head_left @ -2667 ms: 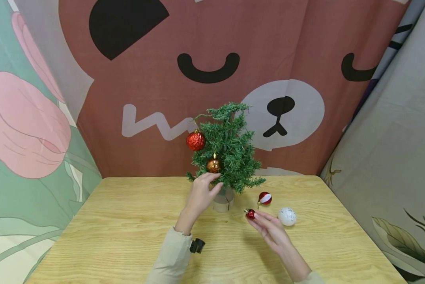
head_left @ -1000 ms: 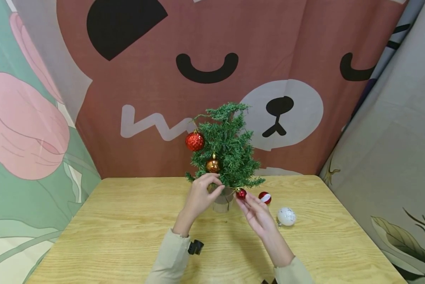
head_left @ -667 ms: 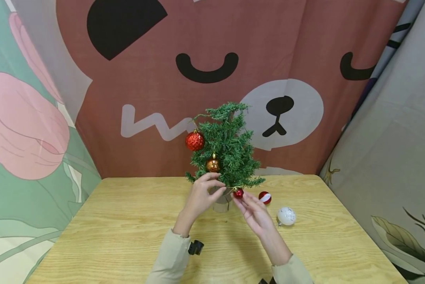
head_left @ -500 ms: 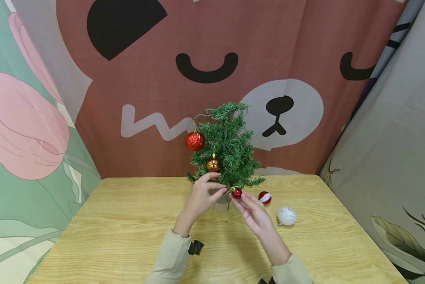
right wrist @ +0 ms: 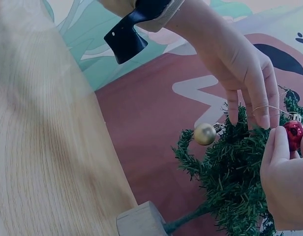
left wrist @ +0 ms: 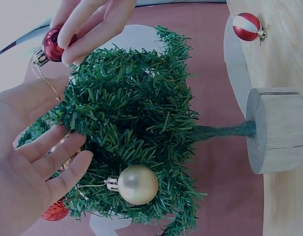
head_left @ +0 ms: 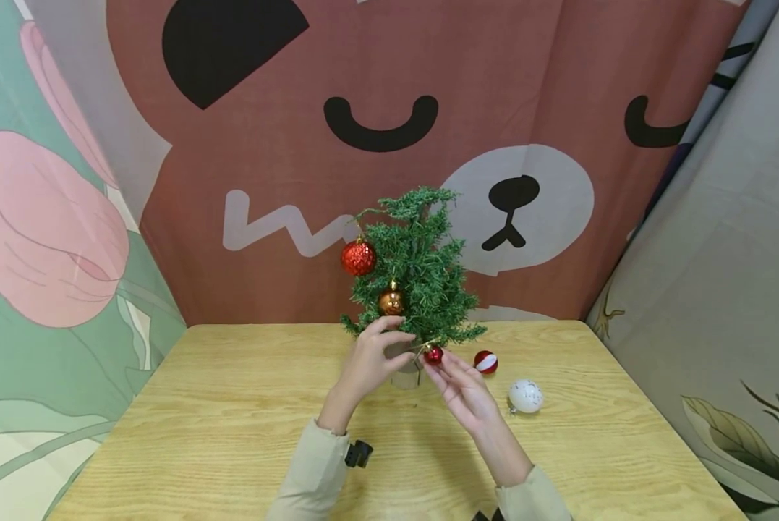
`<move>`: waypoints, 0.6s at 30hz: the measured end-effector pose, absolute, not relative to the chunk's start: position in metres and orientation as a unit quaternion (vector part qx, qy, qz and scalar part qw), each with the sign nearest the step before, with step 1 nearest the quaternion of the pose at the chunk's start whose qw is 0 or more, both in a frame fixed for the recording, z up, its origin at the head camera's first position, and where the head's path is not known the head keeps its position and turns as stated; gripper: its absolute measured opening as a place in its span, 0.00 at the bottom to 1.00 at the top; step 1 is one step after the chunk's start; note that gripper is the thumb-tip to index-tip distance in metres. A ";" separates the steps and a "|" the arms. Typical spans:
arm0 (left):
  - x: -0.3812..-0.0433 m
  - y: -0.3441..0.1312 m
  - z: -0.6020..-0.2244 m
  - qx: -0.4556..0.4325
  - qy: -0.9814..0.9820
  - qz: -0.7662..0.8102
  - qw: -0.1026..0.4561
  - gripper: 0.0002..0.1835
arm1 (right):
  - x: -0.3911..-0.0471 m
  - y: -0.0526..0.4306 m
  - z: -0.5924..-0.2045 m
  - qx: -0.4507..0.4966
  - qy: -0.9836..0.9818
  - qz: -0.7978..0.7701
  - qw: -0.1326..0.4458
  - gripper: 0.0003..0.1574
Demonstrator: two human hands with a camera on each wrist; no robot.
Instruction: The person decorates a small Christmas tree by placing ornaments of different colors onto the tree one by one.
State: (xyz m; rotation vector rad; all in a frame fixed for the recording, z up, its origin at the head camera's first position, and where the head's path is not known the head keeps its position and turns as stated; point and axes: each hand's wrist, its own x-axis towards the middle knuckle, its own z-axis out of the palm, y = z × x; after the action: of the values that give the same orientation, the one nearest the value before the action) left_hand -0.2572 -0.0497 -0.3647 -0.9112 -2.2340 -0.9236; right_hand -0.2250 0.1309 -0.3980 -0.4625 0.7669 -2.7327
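My right hand pinches a small shiny red bauble between thumb and fingers. Its thin gold thread stretches from the cap towards the left hand. My left hand is at the lower front of the small green Christmas tree, its fingers extended against a branch and the thumb apart from the forefinger. On the tree hang a textured red bauble, a bronze bauble and, in the left wrist view, a matte gold bauble. The left hand partly hides the wooden base.
A red-and-white bauble and a white speckled bauble lie on the wooden table, right of the tree. A printed bear curtain hangs behind the table.
My right hand has carried the red bauble leftward and up from beside the white bauble to the left hand's fingertips. The left hand has stayed at the branch, thumb and forefinger now slightly wider apart.
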 end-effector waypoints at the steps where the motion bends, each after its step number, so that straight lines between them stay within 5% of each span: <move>1: -0.258 -0.050 -0.365 -0.340 -0.829 -0.346 0.278 0.10 | -0.225 0.131 -0.398 -0.159 0.265 -0.942 0.132 0.25; 18: -0.259 -0.052 -0.364 -0.355 -0.818 -0.323 0.316 0.08 | -0.224 0.131 -0.398 -0.160 0.257 -0.943 0.138 0.21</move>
State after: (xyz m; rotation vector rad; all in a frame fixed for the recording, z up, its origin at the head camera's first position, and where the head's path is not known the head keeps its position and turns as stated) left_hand -0.2585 -0.0515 -0.3643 -0.9346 -2.1555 -0.8520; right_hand -0.2241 0.1314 -0.3980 -0.4638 0.7439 -2.7265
